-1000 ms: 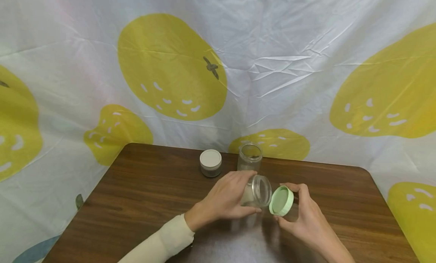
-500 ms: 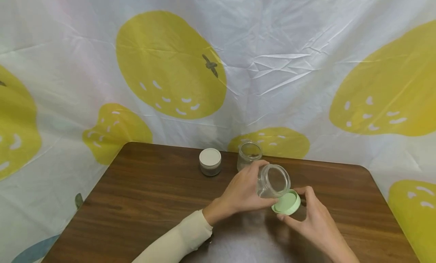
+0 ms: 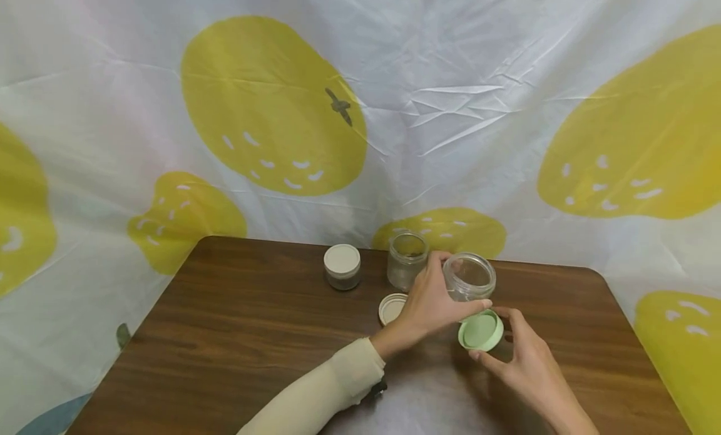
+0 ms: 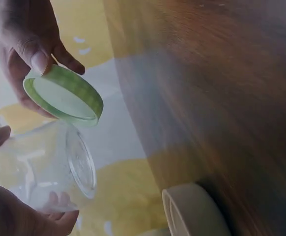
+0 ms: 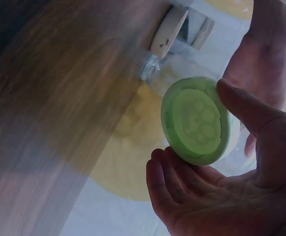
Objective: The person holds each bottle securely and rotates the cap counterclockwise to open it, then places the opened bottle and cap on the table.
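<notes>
A clear, open-topped jar (image 3: 470,278) is in my left hand (image 3: 430,303), whose thumb and fingers grip its sides with the mouth facing up. My right hand (image 3: 532,360) holds a light green screw lid (image 3: 481,332) by its rim, between thumb and fingers. Its hollow inner side shows in the head view. In the left wrist view the green lid (image 4: 67,93) is close to the mouth of the jar (image 4: 44,162), and a gap seems to separate them. The right wrist view shows the thumb pressing the edge of the lid (image 5: 197,120).
Behind my left hand a second clear jar (image 3: 407,263) stands without a lid. A small jar with a white lid (image 3: 342,266) is to its left. A cream lid (image 3: 391,308) lies on the brown wooden table (image 3: 270,335), partly behind my left hand. A lemon-print cloth (image 3: 450,147) hangs behind.
My left hand has moved right and away with the jar, turning its mouth from sideways to upward. The green lid has shifted slightly right. The cream lid has come into sight.
</notes>
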A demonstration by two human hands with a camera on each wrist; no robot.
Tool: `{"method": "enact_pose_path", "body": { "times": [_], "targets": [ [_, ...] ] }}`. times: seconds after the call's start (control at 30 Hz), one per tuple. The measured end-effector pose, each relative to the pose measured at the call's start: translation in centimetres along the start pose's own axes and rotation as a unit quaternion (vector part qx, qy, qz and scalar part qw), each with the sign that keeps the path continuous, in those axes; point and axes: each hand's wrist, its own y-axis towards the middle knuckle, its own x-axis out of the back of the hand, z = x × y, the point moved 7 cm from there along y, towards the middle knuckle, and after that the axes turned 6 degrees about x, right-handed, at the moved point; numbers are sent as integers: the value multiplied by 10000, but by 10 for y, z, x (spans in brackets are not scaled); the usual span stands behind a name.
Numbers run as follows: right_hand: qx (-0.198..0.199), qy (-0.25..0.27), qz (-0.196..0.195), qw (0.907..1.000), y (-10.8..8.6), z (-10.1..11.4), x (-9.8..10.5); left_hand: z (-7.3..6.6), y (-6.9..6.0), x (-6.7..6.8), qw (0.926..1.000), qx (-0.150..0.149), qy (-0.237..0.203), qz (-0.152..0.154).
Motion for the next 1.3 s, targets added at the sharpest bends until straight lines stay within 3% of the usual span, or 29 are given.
{"method": "enact_pose_path", "body": {
  "times": [0.27,0.47,0.63,0.8,1.07,1.3],
  "targets": [
    [-248,28,64,9997,2,-13,-8,12,23,-20,9962,837,-187,-137],
    [-329,62,139,9993,8,-17,-17,20,34,-32,9874,1484,-521,-194],
    [-760,-46,395,9963,12,-24,-25,25,41,-42,9789,1908,-696,-222],
    [-1083,-159,536,9925,15,-31,-31,27,46,-51,9732,2134,-821,-240],
    [-1000,-358,482,9932,20,-34,-35,32,51,-62,9642,2459,-961,-243],
    [-1154,-441,657,9902,23,-41,-37,38,56,-68,9619,2535,-998,-209]
  ]
}}
